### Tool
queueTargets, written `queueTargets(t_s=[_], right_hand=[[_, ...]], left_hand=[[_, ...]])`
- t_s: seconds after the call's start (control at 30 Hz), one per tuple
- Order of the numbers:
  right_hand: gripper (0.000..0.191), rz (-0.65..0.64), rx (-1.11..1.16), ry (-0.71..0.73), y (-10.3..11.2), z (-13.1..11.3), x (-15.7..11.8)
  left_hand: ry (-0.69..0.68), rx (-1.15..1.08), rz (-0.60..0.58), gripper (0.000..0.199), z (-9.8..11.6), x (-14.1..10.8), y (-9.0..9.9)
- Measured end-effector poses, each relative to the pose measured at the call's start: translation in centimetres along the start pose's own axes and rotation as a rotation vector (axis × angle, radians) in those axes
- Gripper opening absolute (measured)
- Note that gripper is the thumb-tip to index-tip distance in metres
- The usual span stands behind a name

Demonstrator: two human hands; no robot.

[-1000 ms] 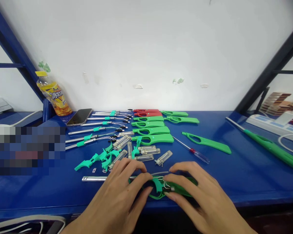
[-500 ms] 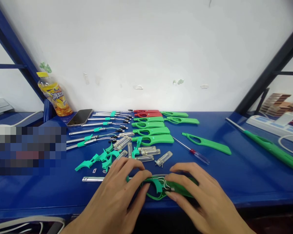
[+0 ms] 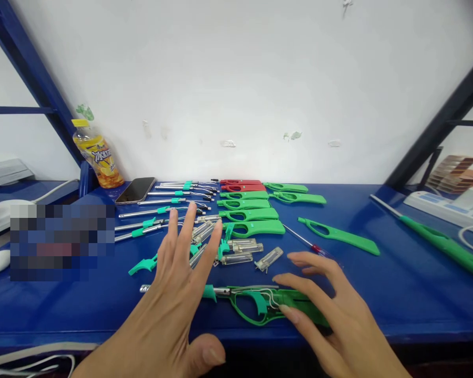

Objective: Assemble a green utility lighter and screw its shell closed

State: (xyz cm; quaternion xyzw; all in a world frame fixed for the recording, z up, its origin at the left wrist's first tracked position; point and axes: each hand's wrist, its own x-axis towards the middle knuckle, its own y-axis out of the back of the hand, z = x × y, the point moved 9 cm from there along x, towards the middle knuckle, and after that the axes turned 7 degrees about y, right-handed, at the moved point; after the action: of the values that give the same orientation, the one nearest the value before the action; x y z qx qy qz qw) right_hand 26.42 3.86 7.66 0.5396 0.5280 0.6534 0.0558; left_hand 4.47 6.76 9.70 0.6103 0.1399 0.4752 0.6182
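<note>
A green handle shell (image 3: pixel 305 304) lies near the front edge, its inside facing up, with a teal trigger (image 3: pixel 257 302) and white wires in it. A metal tube (image 3: pixel 223 291) with a teal collar runs left from the shell and passes behind my left hand (image 3: pixel 181 294). That hand is spread above the tube and holds nothing. At the shell's right part, my right hand (image 3: pixel 331 310) has its fingers apart, the thumb tip touching or nearly touching the wires. Clear fuel tanks (image 3: pixel 237 258) and teal pieces (image 3: pixel 144 266) lie beyond my left hand.
Green shells (image 3: pixel 254 227) and red shells (image 3: pixel 242 188) lie in a column behind. Tubes with wires (image 3: pixel 144 213), a phone (image 3: pixel 136 190) and a bottle (image 3: pixel 98 157) are left. A screwdriver (image 3: pixel 315 249), a finished green lighter (image 3: pixel 441 244) and a power strip (image 3: pixel 433 205) are right.
My left hand has let go of the trigger area, opened and lifted forward and left. The fingers of my right hand have spread slightly. The whole view has shifted a little.
</note>
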Motion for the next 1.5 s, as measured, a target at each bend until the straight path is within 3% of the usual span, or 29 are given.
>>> queueTargets(t_s=[0.07,0.23,0.33,0.43,0.53,0.63,0.8,0.97,1.1,1.5], right_hand=[[0.029,0.025,-0.019,-0.002,0.1,0.0,-0.3],[0.036,0.060,-0.026,-0.005,0.8,0.1,0.5],[0.038,0.058,-0.061,0.005,2.1,0.1,3.2],[0.040,0.064,-0.120,0.033,3.8,0.0,7.1],[0.041,0.037,-0.196,0.049,5.0,0.4,10.2],[0.035,-0.069,-0.140,0.068,4.4,1.3,11.4],[0.015,-0.349,0.058,0.047,0.9,3.3,9.9],[0.020,-0.530,0.126,0.004,-2.0,4.0,8.8],[0.036,-0.603,0.144,-0.017,-3.1,4.0,8.4],[0.029,-0.684,0.154,-0.166,-4.7,6.0,7.8]], left_hand=[[0.023,-0.009,0.033,0.087,-0.4,-0.1,0.6],[0.116,0.032,0.174,0.046,-0.3,1.9,3.5],[0.109,0.056,0.244,0.035,0.9,4.4,5.3],[0.144,0.118,0.244,0.032,1.4,6.1,5.8],[0.201,0.147,0.171,0.030,0.3,6.3,4.9],[0.154,0.104,0.023,0.032,-1.1,5.6,2.8],[0.105,0.058,-0.097,0.030,-3.3,5.0,1.4],[0.134,0.028,-0.196,0.029,-4.0,5.2,0.6],[0.186,0.011,-0.275,0.028,-4.6,5.4,-0.5],[0.261,0.004,-0.378,0.022,-5.3,5.3,-2.3]])
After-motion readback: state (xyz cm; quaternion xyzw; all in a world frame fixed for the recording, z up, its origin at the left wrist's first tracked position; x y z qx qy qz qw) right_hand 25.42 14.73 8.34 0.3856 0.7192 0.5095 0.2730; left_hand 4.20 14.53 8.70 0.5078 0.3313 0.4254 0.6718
